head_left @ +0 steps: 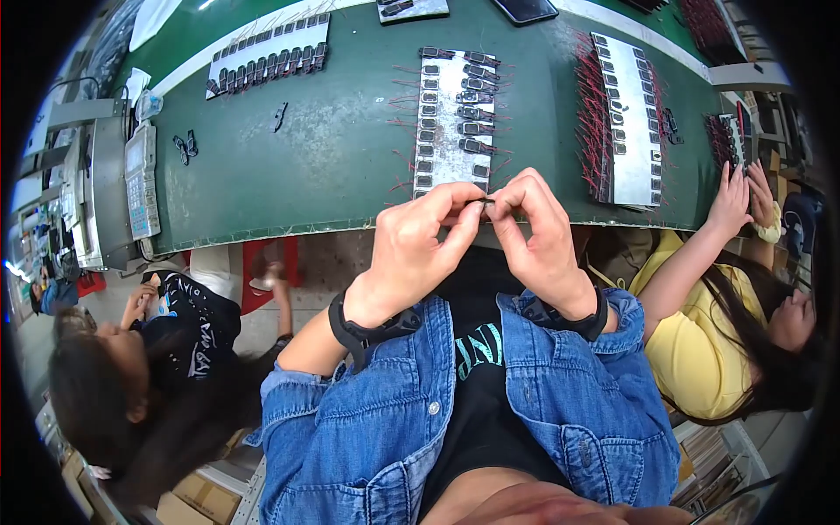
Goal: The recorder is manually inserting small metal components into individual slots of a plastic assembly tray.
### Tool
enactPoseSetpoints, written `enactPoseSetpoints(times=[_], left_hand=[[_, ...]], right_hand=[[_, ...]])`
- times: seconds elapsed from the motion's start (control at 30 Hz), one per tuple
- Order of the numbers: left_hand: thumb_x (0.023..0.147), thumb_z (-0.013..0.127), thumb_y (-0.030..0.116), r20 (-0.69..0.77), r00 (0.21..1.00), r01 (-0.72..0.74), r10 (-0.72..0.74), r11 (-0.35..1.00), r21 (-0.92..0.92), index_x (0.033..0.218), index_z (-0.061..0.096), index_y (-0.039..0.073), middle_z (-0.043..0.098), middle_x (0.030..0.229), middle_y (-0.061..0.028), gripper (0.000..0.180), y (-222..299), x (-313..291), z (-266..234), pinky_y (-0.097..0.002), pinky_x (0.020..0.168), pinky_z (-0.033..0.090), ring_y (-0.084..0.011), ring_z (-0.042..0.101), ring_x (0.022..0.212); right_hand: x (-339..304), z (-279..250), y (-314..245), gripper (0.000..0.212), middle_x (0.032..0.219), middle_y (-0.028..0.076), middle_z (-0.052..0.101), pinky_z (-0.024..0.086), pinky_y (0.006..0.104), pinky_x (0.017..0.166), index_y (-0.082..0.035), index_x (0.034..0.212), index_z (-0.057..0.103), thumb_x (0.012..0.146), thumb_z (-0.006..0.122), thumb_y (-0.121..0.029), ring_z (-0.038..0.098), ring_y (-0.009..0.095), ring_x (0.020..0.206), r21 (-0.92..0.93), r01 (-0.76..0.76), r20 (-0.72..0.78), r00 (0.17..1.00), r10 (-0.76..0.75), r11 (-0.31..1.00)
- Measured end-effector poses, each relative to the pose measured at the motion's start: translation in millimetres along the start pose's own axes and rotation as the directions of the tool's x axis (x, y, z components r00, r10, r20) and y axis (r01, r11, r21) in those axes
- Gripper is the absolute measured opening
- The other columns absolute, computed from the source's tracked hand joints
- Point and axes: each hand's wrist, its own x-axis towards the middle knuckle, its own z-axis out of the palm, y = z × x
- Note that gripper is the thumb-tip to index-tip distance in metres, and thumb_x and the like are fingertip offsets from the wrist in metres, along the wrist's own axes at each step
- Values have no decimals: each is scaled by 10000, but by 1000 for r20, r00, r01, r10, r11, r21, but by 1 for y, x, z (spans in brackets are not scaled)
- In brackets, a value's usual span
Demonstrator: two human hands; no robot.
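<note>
Both of my hands meet over the near edge of the green bench. My left hand (426, 229) pinches one end of a small dark part (483, 201), and the fingertips of my right hand (535, 232) close on its other end. The part is mostly hidden by my fingers, so its exact kind does not show. Just beyond my hands lies a pale board (451, 114) with small black rectangular modules in a column down each side. Thin red wires stick out from its edges.
Another wired board (637, 131) lies to the right, a third (271, 52) at the far left. Loose black pieces (185, 147) rest on the green bench (332, 166). A scale with keypad (140, 179) stands left. Co-workers sit on both sides; the right one's hands (733, 197) reach the bench.
</note>
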Motion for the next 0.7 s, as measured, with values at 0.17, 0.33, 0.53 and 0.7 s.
enactPoseSetpoints(times=[0.17, 0.33, 0.53, 0.7], left_hand=[[868, 670, 24, -163, 971, 150, -177, 975, -162, 994, 698, 14, 723, 859, -92, 129, 3, 16, -21, -268, 674, 555, -191, 716, 768], [852, 687, 54, -113, 994, 21, -10, 995, 95, 988, 713, 47, 714, 916, -75, 139, -14, 36, -36, -312, 755, 531, -207, 673, 855], [849, 703, 106, -170, 982, 112, -78, 973, 203, 968, 729, 74, 689, 937, -50, 126, -22, 39, -33, -354, 874, 460, -222, 601, 925], [844, 711, 127, -136, 991, 56, -20, 962, 267, 954, 735, 89, 679, 896, -31, 119, -24, 36, -24, -360, 927, 413, -223, 575, 962]], right_hand=[[14, -11, 4, 208, 903, 81, 593, 494, 289, 745, -24, 1042, 662, 848, 666, 50, 600, 181, 824, -224, 100, -142, 981, -134, 969], [30, -10, 22, 171, 866, 52, 601, 463, 335, 730, -75, 948, 734, 791, 736, -7, 571, 225, 801, -628, 192, -133, 929, -347, 754], [35, -5, 30, 176, 874, 36, 607, 432, 351, 741, -100, 928, 739, 764, 759, -42, 557, 233, 822, -616, 254, -61, 929, -366, 746], [26, -10, 28, 189, 871, 37, 603, 426, 348, 752, -100, 944, 737, 762, 760, -54, 554, 220, 850, -610, 220, -84, 937, -338, 762]])
